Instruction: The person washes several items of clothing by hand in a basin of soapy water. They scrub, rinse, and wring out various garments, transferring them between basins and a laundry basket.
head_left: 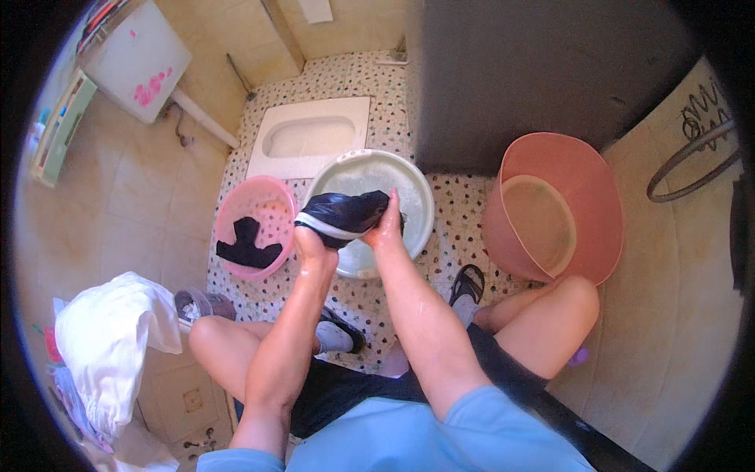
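Observation:
A wet dark navy garment with a white stripe (343,214) is stretched between my two hands above a pale green basin (423,236). At the garment's left end, my left hand (313,248) is closed round the cloth. My right hand (385,228) grips the other end, its thumb pointing up. Most of the fingers are hidden behind the cloth and hands. The basin seems to hold cloudy water, partly covered by the garment. Left of it, a small pink basin (275,206) holds a piece of black cloth (248,247).
A tall pink tub (591,212) stands at the right, near a grey hose (684,189). Beyond the basins lies a white squat toilet (358,118). White cloth (118,334) hangs at the near left, beside a small bin (211,305). My knees flank my forearms.

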Available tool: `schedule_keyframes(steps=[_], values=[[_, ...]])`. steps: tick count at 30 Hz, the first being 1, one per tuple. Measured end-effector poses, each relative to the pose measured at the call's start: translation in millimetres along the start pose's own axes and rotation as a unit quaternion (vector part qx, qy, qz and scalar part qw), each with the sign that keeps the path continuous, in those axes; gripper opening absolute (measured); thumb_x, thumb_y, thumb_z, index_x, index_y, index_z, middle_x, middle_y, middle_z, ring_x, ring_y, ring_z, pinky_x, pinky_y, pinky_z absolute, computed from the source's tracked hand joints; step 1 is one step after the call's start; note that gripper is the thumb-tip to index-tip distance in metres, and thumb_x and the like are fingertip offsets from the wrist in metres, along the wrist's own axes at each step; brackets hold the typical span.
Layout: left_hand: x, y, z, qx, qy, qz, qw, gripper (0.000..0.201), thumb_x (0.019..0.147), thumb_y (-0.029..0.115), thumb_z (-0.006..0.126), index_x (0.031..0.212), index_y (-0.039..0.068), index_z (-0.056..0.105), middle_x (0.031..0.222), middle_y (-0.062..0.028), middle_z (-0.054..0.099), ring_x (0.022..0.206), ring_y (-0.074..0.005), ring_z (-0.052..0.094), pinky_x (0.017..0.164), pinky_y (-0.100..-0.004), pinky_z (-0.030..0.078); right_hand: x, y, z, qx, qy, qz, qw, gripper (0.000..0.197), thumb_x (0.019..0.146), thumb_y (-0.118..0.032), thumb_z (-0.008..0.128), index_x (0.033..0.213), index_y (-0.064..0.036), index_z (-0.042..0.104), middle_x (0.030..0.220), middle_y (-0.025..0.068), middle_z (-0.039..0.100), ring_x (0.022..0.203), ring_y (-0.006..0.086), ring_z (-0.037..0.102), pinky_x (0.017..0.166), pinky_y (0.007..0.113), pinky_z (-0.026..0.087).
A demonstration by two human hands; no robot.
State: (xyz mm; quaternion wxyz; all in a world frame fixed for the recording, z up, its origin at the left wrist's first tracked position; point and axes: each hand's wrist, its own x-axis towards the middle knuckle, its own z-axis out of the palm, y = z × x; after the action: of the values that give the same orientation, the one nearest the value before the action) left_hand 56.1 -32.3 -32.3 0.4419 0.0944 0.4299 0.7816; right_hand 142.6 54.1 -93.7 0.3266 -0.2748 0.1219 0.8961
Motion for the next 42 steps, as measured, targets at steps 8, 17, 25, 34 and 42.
schedule_keyframes(steps=[8, 17, 25, 34, 42], values=[[75.9, -9.1, -64.0, 0.000, 0.091, -0.140, 0.986, 0.031, 0.093, 0.031, 0.046, 0.091, 0.006, 0.065, 0.087, -0.0093, 0.067, 0.080, -0.0263, 0.065, 0.078, -0.0412, 0.054, 34.9, -12.8, -74.2, -0.280, -0.001, -0.107, 0.954, 0.028, 0.085, -0.023, 0.055, 0.101, -0.0009, 0.062, 0.094, 0.0130, 0.066, 0.088, 0.0296, 0.063, 0.087, 0.041, 0.051], [122.9, -79.9, -105.4, 0.122, 0.068, -0.309, 0.941, 0.021, 0.085, 0.018, 0.061, 0.095, 0.001, 0.068, 0.084, -0.0120, 0.067, 0.072, -0.0265, 0.066, 0.066, -0.0399, 0.056, -32.7, 25.5, 12.5, -0.750, -0.043, 0.130, 0.647, 0.086, 0.082, -0.068, 0.059, 0.133, 0.0006, 0.052, 0.126, 0.0132, 0.055, 0.120, 0.0210, 0.047, 0.105, 0.030, 0.032], [101.5, -4.7, -88.9, 0.011, -0.196, -0.235, 0.952, 0.041, 0.091, 0.020, 0.057, 0.128, 0.005, 0.050, 0.118, -0.0091, 0.061, 0.111, -0.0259, 0.058, 0.102, -0.0446, 0.042, 14.4, -2.9, -17.8, -0.292, -0.049, 0.136, 0.946, 0.023, 0.078, -0.023, 0.070, 0.092, -0.0058, 0.067, 0.083, 0.0044, 0.069, 0.072, 0.0182, 0.065, 0.069, 0.031, 0.053], [30.7, -67.0, -0.5, -0.426, -0.043, -0.060, 0.902, 0.051, 0.080, 0.056, 0.056, 0.119, 0.024, 0.049, 0.127, -0.0081, 0.052, 0.109, -0.0302, 0.055, 0.098, -0.0518, 0.038, -36.0, 81.9, 74.6, 0.030, -0.199, -0.115, 0.973, 0.037, 0.075, -0.022, 0.067, 0.107, -0.0058, 0.057, 0.102, 0.0136, 0.058, 0.095, 0.0267, 0.058, 0.088, 0.042, 0.049], [47.2, 7.2, -9.8, -0.272, 0.002, -0.035, 0.962, 0.027, 0.083, 0.033, 0.066, 0.097, 0.011, 0.060, 0.105, -0.0095, 0.063, 0.083, -0.0229, 0.063, 0.076, -0.0358, 0.051, -67.9, 46.9, 53.8, 0.047, -0.108, 0.213, 0.970, 0.070, 0.072, -0.059, 0.071, 0.121, -0.0121, 0.058, 0.115, 0.0125, 0.055, 0.093, 0.0276, 0.054, 0.079, 0.035, 0.052]])
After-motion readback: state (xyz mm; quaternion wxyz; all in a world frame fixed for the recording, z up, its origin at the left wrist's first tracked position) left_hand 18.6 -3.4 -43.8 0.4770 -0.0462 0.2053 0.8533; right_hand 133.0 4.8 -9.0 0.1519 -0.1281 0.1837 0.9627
